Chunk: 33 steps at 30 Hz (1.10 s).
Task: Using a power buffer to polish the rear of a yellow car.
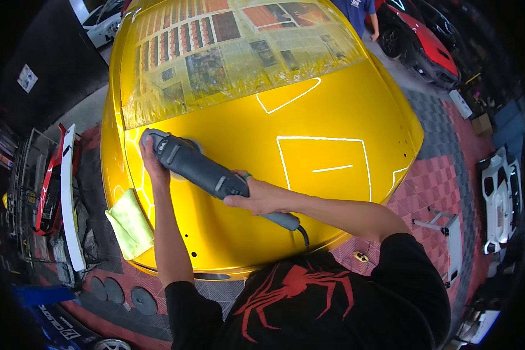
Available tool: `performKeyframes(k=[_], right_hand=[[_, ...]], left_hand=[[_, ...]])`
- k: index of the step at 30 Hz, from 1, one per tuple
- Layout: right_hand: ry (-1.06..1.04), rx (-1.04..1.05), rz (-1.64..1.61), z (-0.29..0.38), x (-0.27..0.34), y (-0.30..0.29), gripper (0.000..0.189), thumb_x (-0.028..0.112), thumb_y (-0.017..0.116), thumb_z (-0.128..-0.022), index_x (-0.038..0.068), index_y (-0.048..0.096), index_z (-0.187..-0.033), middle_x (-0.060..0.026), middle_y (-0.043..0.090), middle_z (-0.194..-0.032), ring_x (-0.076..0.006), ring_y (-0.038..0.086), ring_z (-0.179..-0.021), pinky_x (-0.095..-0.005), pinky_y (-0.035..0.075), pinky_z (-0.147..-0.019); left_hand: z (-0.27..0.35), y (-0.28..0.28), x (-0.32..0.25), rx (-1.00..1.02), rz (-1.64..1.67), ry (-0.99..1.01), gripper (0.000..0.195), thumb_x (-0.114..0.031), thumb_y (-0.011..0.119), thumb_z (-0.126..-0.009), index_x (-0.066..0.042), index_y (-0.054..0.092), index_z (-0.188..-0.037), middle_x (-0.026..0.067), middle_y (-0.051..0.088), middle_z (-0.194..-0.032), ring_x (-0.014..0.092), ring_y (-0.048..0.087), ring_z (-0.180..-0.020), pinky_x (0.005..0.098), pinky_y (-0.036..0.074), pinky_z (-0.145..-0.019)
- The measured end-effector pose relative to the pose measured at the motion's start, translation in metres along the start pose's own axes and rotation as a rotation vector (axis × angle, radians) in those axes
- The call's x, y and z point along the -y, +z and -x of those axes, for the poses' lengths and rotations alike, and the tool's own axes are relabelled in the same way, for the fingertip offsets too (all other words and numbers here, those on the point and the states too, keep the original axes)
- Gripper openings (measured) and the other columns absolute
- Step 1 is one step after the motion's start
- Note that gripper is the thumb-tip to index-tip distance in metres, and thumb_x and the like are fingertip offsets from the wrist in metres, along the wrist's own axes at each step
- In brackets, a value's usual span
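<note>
A dark grey electric car polisher (201,168) lies across the glossy yellow car panel (245,131), its round pad partly hidden under the head. My left hand (154,159) grips the polisher's head at the upper left. Around the rear of its body my right hand (256,192) is closed, with a green ring on one finger. The power cord runs off the handle's end towards my shirt. A folded pale green cloth (130,225) rests on the panel's left edge. Above the panel, car glass (240,52) is covered with newspaper and clear plastic film.
A person (358,13) stands at the top right beside a red car (424,39). On the right are a folding metal step (453,249) and a white bumper (501,201). Red and white car parts (72,197) stand at the left. A yellow power socket (360,257) lies on the tiled floor.
</note>
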State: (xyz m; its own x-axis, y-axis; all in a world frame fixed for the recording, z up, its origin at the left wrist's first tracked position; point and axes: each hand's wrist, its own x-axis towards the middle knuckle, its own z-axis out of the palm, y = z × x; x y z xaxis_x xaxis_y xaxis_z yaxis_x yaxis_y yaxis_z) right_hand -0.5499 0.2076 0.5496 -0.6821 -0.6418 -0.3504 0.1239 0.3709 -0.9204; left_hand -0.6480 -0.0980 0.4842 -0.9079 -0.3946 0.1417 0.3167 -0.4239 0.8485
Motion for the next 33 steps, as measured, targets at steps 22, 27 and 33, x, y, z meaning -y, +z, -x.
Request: performKeyframes(k=[22, 27, 33], right_hand=[[0.163, -0.275, -0.154, 0.141, -0.051, -0.082, 0.080, 0.043, 0.066, -0.091, 0.002, 0.027, -0.148, -0.0069, 0.056, -0.081, -0.0125, 0.054, -0.058, -0.0284, 0.048, -0.053], [0.253, -0.346, -0.170, 0.159, -0.062, -0.097, 0.067, 0.045, 0.067, -0.091, 0.002, 0.041, -0.136, -0.0042, 0.056, -0.078, -0.0117, 0.056, -0.060, -0.0273, 0.049, -0.055], [0.303, -0.401, -0.180, 0.169, -0.068, -0.113, 0.065, 0.046, 0.067, -0.091, 0.004, 0.043, -0.135, -0.0040, 0.057, -0.078, -0.0110, 0.056, -0.061, -0.0269, 0.050, -0.058]], left_hand=[[0.041, 0.193, 0.090, 0.187, -0.102, -0.148, 0.044, -0.026, 0.061, -0.095, -0.007, 0.050, -0.133, 0.0072, 0.057, -0.114, 0.015, 0.056, -0.101, 0.0282, 0.046, -0.091], [0.049, 0.226, 0.100, 0.250, -0.082, -0.138, 0.043, -0.027, 0.063, -0.095, -0.006, 0.050, -0.131, 0.0062, 0.057, -0.111, 0.015, 0.056, -0.098, 0.0278, 0.046, -0.090], [0.052, 0.254, 0.110, 0.285, -0.084, -0.193, 0.044, -0.028, 0.063, -0.095, -0.008, 0.048, -0.131, 0.0055, 0.056, -0.112, 0.014, 0.055, -0.099, 0.0277, 0.046, -0.090]])
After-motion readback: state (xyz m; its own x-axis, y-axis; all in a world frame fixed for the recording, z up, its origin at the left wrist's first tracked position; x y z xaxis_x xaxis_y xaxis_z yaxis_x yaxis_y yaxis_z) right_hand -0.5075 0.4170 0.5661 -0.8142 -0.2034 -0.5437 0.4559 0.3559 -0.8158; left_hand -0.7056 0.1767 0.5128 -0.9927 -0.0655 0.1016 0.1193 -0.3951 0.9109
